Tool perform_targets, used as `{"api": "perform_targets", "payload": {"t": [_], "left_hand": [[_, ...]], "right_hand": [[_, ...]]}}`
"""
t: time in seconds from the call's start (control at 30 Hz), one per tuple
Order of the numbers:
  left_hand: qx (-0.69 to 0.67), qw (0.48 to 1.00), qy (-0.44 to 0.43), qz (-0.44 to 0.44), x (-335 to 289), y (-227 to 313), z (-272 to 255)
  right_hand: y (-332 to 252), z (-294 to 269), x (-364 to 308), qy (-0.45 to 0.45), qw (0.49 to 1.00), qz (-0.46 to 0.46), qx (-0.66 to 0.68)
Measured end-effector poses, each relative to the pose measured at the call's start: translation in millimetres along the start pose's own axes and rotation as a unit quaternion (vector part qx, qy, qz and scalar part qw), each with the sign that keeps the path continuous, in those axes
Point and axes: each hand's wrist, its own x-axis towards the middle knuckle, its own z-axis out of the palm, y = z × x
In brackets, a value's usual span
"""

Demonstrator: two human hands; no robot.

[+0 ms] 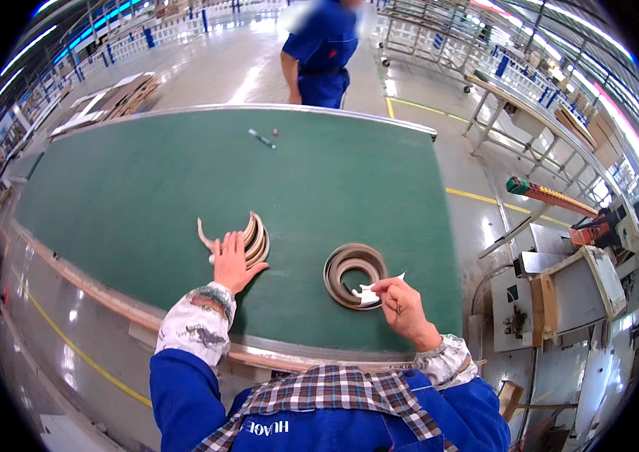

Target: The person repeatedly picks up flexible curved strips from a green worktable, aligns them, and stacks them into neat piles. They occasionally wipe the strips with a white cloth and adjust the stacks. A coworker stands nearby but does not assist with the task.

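On the green belt table, my left hand lies with its fingers stretched out over several curved, brown-edged strips. A thin strip end curls up to the left of the fingers. Over to the right, a brown coil of banding rests on the table. My right hand is beside the coil, its fingers pinching a crumpled white scrap. That scrap overlaps the coil's near right side; whether it is paper or cloth, I cannot tell.
A small marker-like tube lies toward the table's far side. Beyond that edge stands a person in blue. Stacked boards are on the floor at far left. To the right are a metal-framed bench and an open box.
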Motion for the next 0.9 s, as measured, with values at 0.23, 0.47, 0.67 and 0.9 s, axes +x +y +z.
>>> {"api": "perform_targets", "payload": {"t": [0.23,0.47,0.67,0.9], "left_hand": [[0.036,0.999,0.017,0.015,10,5,0],[0.010,0.996,-0.053,0.066,17,11,15],[-0.016,1.000,0.012,0.005,17,21,7],[0.071,0.997,-0.001,0.007,23,9,4]], "right_hand": [[9,2,-4,-0.002,1.000,0.005,-0.010],[11,5,-4,-0.014,1.000,-0.002,-0.010],[6,3,-4,-0.021,1.000,0.001,-0.007],[9,2,-4,-0.015,1.000,-0.003,-0.018]]}}
